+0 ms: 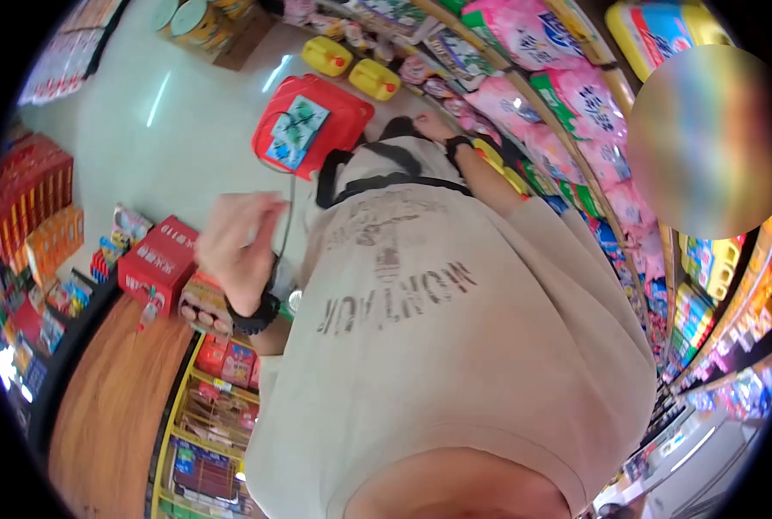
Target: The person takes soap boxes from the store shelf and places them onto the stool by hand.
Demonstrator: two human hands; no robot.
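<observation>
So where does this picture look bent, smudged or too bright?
In the head view, straight edges bow around the wooden counter and the corners go black, as with a very wide lens; the left hand is soft, probably from motion; in the same view, white streaks glare on the floor, and a round smear at upper right hides what lies behind.

The single view looks from the person's head steeply down and forward over the chest. The shirt (464,346) is very near and fills the lower middle, with the neckline (446,426) closest. The left hand (234,246) and right hand (433,126) are farther out, beyond the shirt, with the floor (131,143) past them toward the top. The very wide lens bends the shelves (569,157) at right and the wooden counter (113,398) at lower left. A blurred round patch hides part of the upper right, so what lies there is hard to tell.
</observation>
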